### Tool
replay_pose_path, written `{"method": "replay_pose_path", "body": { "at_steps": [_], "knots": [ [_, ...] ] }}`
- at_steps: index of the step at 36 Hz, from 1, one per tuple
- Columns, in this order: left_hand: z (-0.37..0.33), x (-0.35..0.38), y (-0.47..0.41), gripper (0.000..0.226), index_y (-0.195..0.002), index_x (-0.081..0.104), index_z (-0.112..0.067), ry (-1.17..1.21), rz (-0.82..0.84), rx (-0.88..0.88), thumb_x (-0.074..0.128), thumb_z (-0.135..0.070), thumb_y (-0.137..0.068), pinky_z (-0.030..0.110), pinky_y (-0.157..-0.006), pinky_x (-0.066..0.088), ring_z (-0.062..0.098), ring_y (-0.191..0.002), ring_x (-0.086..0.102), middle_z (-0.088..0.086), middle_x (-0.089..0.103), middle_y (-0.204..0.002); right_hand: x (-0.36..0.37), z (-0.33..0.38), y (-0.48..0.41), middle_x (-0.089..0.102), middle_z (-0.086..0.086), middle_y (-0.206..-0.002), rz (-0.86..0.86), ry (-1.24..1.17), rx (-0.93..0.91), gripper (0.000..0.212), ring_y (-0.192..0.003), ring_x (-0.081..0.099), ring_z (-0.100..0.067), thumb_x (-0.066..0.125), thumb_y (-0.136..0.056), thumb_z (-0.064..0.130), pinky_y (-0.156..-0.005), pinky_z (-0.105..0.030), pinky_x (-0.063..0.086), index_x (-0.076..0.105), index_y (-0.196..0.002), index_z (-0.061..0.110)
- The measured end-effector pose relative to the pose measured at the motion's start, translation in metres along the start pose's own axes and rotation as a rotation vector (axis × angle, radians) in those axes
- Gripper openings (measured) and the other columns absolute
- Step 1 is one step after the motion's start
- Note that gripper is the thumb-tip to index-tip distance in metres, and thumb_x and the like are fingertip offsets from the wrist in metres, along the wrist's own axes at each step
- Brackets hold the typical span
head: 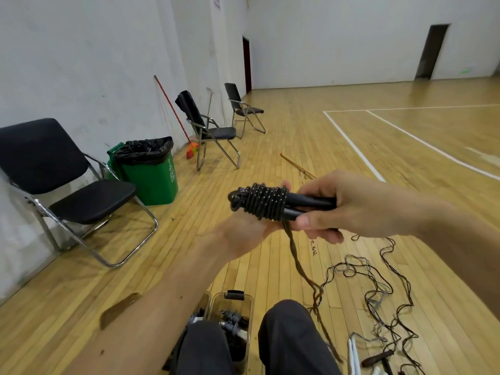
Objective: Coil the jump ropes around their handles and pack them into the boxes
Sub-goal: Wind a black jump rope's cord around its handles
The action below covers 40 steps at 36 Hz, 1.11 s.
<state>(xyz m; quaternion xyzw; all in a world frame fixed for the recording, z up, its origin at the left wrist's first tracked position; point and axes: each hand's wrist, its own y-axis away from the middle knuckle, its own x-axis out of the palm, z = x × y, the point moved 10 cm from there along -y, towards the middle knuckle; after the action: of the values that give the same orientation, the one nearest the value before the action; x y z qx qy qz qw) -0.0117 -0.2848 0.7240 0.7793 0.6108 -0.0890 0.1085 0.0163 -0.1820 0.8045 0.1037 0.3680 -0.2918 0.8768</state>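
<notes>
Right hand [349, 209] is clamped round the two black handles [311, 203] of the jump rope [266, 201], thumb on the near side. Left hand [243, 231] cups the coiled part from below, fingers curled up behind it. The rope's wound tight round the handle ends, and the leftover tail hangs down to the floor [270, 131] by the knees. A clear box [216, 303] with wrapped ropes inside sits between the legs. More loose ropes [349, 269] sprawl to the right, and a green bin [151, 174] stands off left.
</notes>
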Motion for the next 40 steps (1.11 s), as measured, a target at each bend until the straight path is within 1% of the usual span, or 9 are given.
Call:
{"method": "replay_pose_path", "body": {
  "at_steps": [2,6,11,16,19,23,30,33,40],
  "knots": [
    [-0.012,0.013,-0.007,0.044,-0.127,0.056,-0.007,0.122,0.021,0.106,0.058,-0.037,-0.095,0.036,-0.089,0.054,0.021,-0.091,0.064,0.002,0.064,-0.092,-0.002,-0.004,-0.003,0.066,0.007,-0.062,-0.033,0.044,0.032,0.011,-0.055,0.060,-0.006,0.066,-0.096,0.022,-0.056,-0.017,0.048,0.065,-0.088,0.014],
    [-0.014,0.024,-0.005,0.023,-0.102,0.059,-0.010,0.394,-0.019,0.117,0.038,-0.018,-0.107,0.026,-0.057,0.047,0.010,-0.056,0.047,0.000,0.048,-0.067,-0.013,-0.016,-0.006,0.069,0.003,-0.066,-0.145,0.097,0.096,0.013,-0.056,0.062,-0.008,0.068,-0.095,0.025,-0.052,-0.016,0.046,0.059,-0.091,0.017],
    [-0.007,0.023,-0.002,0.030,-0.103,0.062,-0.007,0.378,-0.125,0.089,0.035,-0.019,-0.108,0.025,-0.053,0.048,0.011,-0.052,0.047,-0.001,0.053,-0.061,-0.026,-0.030,-0.007,0.069,0.005,-0.065,-0.243,0.108,0.124,0.013,-0.053,0.060,-0.006,0.070,-0.094,0.023,-0.052,-0.018,0.045,0.059,-0.091,0.017],
    [0.002,0.035,0.001,0.045,-0.109,0.067,-0.007,0.364,-0.051,0.046,0.034,-0.037,-0.108,0.031,-0.075,0.055,0.020,-0.074,0.069,0.006,0.071,-0.078,-0.044,-0.042,-0.007,0.067,0.014,-0.061,-0.375,0.182,0.141,0.011,-0.049,0.057,-0.001,0.068,-0.095,0.029,-0.050,-0.017,0.044,0.058,-0.092,0.027],
    [0.010,0.044,0.002,0.045,-0.106,0.066,-0.008,0.355,0.024,0.004,0.035,-0.039,-0.107,0.030,-0.071,0.055,0.019,-0.073,0.067,0.006,0.069,-0.078,-0.055,-0.048,-0.006,0.066,0.019,-0.059,-0.451,0.239,0.157,0.009,-0.047,0.056,0.002,0.068,-0.095,0.027,-0.045,-0.012,0.040,0.059,-0.094,0.026],
    [0.012,0.043,0.000,0.036,-0.102,0.065,-0.009,0.128,0.023,0.023,0.043,-0.037,-0.106,0.025,-0.054,0.045,0.012,-0.053,0.052,0.001,0.059,-0.065,-0.069,-0.063,-0.001,0.063,0.008,-0.064,-0.519,0.288,0.222,0.010,-0.046,0.056,0.006,0.068,-0.096,0.024,-0.043,-0.009,0.038,0.059,-0.100,0.022],
    [-0.018,0.023,-0.001,0.035,-0.086,0.063,-0.021,-0.580,-0.244,0.281,0.044,-0.043,-0.105,0.019,-0.048,0.031,0.004,-0.044,0.039,-0.010,0.043,-0.053,-0.063,-0.088,-0.002,0.063,0.008,-0.073,-0.443,0.409,0.320,0.007,-0.059,0.056,-0.003,0.063,-0.099,0.028,-0.049,-0.014,0.034,0.058,-0.099,0.024],
    [-0.032,0.028,0.002,0.034,-0.079,0.053,-0.026,-0.849,-0.276,0.355,0.040,-0.043,-0.105,0.024,-0.049,0.032,0.007,-0.049,0.046,-0.009,0.049,-0.058,-0.056,-0.098,-0.008,0.060,0.009,-0.066,-0.398,0.427,0.352,0.014,-0.051,0.054,-0.002,0.063,-0.100,0.028,-0.046,-0.011,0.036,0.058,-0.087,0.024],
    [-0.063,0.018,0.011,0.032,-0.102,0.067,-0.023,-1.182,-0.192,0.477,0.041,-0.043,-0.105,0.026,-0.059,0.047,0.007,-0.062,0.050,-0.011,0.057,-0.075,-0.030,-0.112,-0.014,0.065,0.005,-0.063,-0.219,0.295,0.380,0.019,-0.044,0.054,-0.001,0.064,-0.099,0.026,-0.045,-0.013,0.040,0.063,-0.080,0.020]
  ]
}}
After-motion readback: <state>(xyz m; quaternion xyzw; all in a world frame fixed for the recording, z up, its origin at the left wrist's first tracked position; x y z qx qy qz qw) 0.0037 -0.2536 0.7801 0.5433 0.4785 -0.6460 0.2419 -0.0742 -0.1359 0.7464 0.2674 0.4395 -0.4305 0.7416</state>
